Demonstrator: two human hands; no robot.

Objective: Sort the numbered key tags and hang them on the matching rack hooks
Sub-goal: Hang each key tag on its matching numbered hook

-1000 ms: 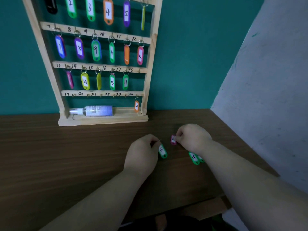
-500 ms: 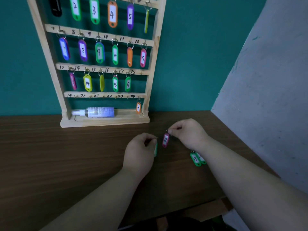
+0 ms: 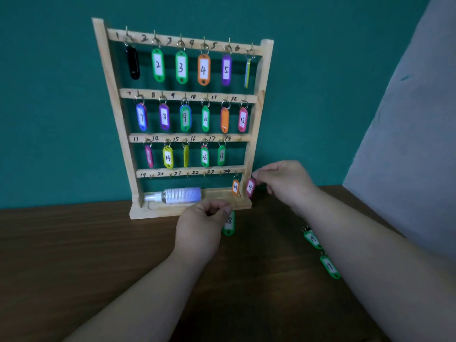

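Head view. Step in hand: two loose tags are held near the rack [image 3: 111,107] for hanging. The left grip [image 3: 201,227] is narrow and pinches the ring of a green tag 18 [image 3: 229,224], which dangles at 6 o'clock of the rack's base, low over the desk [image 3: 74,255]. The right grip [image 3: 283,183] is also narrow and pinches the top of a pink tag [image 3: 250,186]. This tag hangs in front of the rack's right post near its foot, just at 3 o'clock of orange tag 24 [image 3: 235,186]. Its number is too blurred to read with certainty.

Next move, as judged: green tag 18 belongs on hook 18 [image 3: 240,139], which is bare at the 3 o'clock end of the third rail. The ring must be lifted and slipped over the hook's tip without knocking tag 17 [image 3: 221,155] beside it.

Contents of the rack: the first and second rails each carry six tags and the third carries five. On the bottom rail hooks 19 to 23 are bare, and only hook 24 is filled. The base tray holds a spray bottle [image 3: 176,195] on its side, with its cap toward 9 o'clock.

Two green tags [image 3: 312,239] lie unhung on the desk at 5 o'clock of the right grip.
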